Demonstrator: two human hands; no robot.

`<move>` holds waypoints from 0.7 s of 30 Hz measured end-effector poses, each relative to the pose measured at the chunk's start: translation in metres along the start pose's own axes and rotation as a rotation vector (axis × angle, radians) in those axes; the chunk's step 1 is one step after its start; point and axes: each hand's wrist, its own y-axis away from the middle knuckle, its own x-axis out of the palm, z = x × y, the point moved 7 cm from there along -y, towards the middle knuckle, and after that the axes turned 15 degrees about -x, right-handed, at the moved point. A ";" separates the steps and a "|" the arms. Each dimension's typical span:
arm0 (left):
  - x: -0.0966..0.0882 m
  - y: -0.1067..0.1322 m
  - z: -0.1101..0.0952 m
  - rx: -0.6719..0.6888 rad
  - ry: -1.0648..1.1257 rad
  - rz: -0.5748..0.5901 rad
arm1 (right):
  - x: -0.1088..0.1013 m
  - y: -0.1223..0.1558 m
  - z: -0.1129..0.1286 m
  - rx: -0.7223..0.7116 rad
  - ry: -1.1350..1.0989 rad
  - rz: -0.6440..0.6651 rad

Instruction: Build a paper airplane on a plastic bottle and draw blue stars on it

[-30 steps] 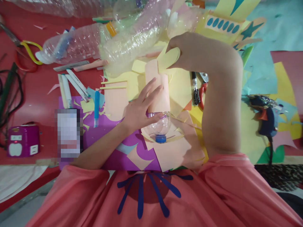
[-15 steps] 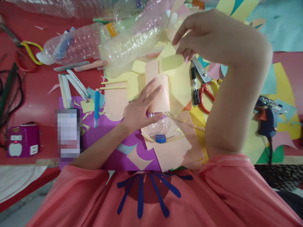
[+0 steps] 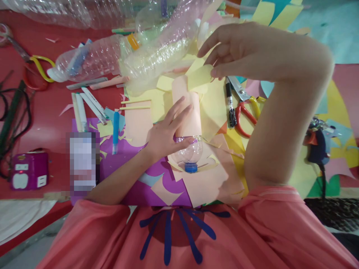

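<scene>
A clear plastic bottle (image 3: 193,149) with a blue cap (image 3: 191,167) lies with its cap toward me, and pale pink paper (image 3: 188,119) wraps its body. From the left, my left hand (image 3: 168,130) holds the bottle, thumb near its shoulder and fingers spread over the wrap. Past the wrap's far end is a yellow paper piece (image 3: 199,77) with a rounded end. My right hand (image 3: 228,52) pinches its right edge at the thumb, while the other fingers curve loosely above. The fingertips under the piece are partly hidden.
Scissors (image 3: 244,116) and a black marker (image 3: 230,106) lie right of the bottle. Beyond are several empty plastic bottles (image 3: 159,52). A blue marker (image 3: 115,132), a blurred phone-like object (image 3: 82,160) and a purple box (image 3: 29,170) lie left. A glue gun (image 3: 319,145) is far right.
My right hand has shifted slightly left, its thumb now at the yellow piece's edge, and that piece has tilted up on the right. My left hand stays on the bottle.
</scene>
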 end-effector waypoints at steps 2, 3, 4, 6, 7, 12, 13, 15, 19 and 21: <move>0.000 0.000 0.000 -0.001 -0.002 0.007 | 0.001 -0.001 0.001 -0.004 -0.005 0.026; 0.000 0.000 0.000 0.000 -0.004 0.010 | 0.001 -0.001 0.001 0.000 -0.001 0.031; 0.000 0.000 -0.001 0.001 -0.005 0.011 | 0.001 0.000 0.001 0.006 0.005 0.034; 0.000 0.000 -0.001 0.003 -0.003 0.010 | 0.001 0.000 0.000 0.030 0.011 0.039; 0.000 0.000 -0.001 0.004 -0.003 0.010 | 0.002 0.001 0.000 0.041 0.010 0.044; 0.000 0.000 -0.002 0.002 -0.026 0.007 | 0.001 0.000 -0.002 0.069 0.052 0.011; 0.000 0.000 -0.002 -0.001 -0.032 0.008 | 0.001 -0.001 -0.002 0.079 0.069 -0.007; 0.000 0.000 -0.002 -0.014 -0.041 0.011 | 0.002 -0.003 -0.004 0.118 0.089 -0.042; -0.001 0.000 -0.002 -0.025 -0.039 0.016 | 0.010 -0.009 -0.004 0.125 0.128 -0.047; -0.001 0.000 -0.002 -0.023 -0.034 0.016 | 0.016 -0.013 -0.001 0.072 0.145 -0.037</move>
